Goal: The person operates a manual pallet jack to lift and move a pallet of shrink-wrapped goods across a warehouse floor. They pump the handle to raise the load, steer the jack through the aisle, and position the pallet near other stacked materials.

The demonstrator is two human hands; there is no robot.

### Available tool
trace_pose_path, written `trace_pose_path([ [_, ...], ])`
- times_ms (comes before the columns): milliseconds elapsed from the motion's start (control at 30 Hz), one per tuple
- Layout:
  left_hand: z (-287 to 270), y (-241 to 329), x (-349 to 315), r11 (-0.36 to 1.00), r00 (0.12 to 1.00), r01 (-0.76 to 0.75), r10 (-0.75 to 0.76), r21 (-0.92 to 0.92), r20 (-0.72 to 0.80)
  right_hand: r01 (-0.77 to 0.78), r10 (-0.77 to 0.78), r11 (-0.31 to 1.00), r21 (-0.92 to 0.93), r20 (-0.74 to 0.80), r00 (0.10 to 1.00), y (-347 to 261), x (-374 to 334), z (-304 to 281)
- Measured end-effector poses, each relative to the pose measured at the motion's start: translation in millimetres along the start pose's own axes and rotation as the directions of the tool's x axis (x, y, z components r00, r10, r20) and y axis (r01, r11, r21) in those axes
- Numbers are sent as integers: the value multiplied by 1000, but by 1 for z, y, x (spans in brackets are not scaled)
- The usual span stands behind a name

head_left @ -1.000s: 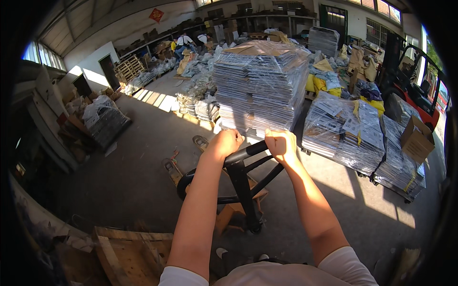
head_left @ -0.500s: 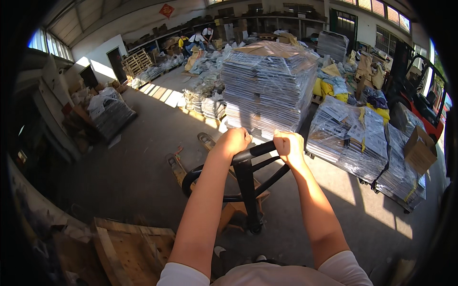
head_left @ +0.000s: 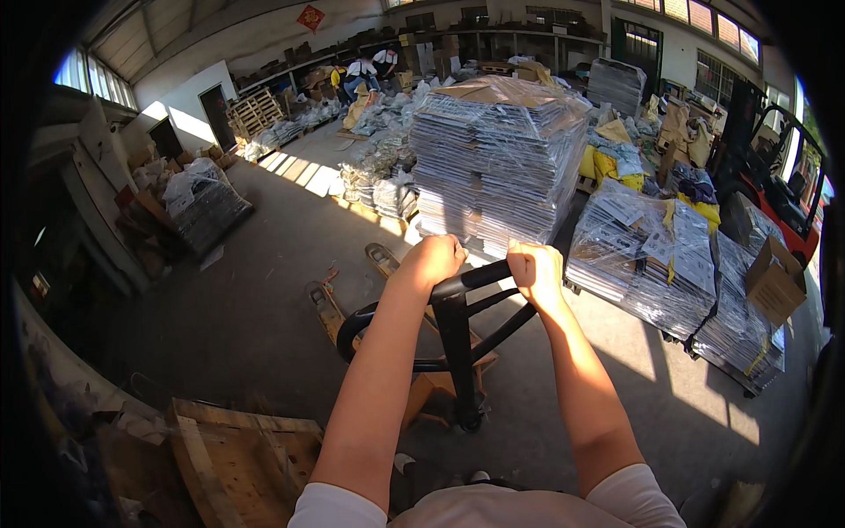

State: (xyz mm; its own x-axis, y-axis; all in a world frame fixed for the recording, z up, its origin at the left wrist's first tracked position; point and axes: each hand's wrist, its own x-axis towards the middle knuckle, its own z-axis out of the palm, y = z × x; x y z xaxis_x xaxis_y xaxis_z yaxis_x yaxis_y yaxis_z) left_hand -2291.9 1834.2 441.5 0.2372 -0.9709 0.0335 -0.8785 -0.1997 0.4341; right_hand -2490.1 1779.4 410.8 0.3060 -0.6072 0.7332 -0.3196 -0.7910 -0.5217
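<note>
Both arms reach forward to the black handle (head_left: 482, 275) of a yellow pallet jack. My left hand (head_left: 435, 260) is closed in a fist at the left part of the top bar. At the bar's right part, my right hand (head_left: 535, 268) is wrapped round it, thumb on top. The handle's shaft (head_left: 456, 352) slopes down toward the floor. Beyond my left forearm show the jack's two forks (head_left: 384, 258), with no load seen on them. My forearm hides part of the handle loop and the jack's body.
Ahead stands a tall film-wrapped stack of flat cardboard (head_left: 493, 167); lower wrapped stacks (head_left: 642, 251) are at right, with an open carton (head_left: 775, 282). A red forklift (head_left: 797, 207) is at far right. A wooden pallet (head_left: 238, 458) lies near left. People (head_left: 359, 75) work at the back.
</note>
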Motion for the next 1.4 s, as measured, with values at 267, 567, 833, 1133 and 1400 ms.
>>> trace_pose_path([
  [267, -1, 2, -1, 1000, 1000, 0, 0, 6, -2, 3, -3, 1000, 1, -1, 1000, 0, -1, 0],
  [567, -3, 7, -2, 1000, 1000, 16, -16, -9, 21, 25, -25, 1000, 1, -33, 999, 4, -1, 0],
  [833, 6, -12, 6, 998, 1000, 16, -16, -63, 8, 51, -51, 999, -6, -24, 998, 10, -1, 11],
  [1133, 17, -6, 6, 996, 994, -9, -1, -87, -108, -6, 6, 998, -58, 6, 1000, 12, 0, 4],
  [1400, 9, -5, -3, 989, 993, -2, -16, -150, -115, 2, -1, 1000, -26, 19, 1000, 11, -1, 7],
])
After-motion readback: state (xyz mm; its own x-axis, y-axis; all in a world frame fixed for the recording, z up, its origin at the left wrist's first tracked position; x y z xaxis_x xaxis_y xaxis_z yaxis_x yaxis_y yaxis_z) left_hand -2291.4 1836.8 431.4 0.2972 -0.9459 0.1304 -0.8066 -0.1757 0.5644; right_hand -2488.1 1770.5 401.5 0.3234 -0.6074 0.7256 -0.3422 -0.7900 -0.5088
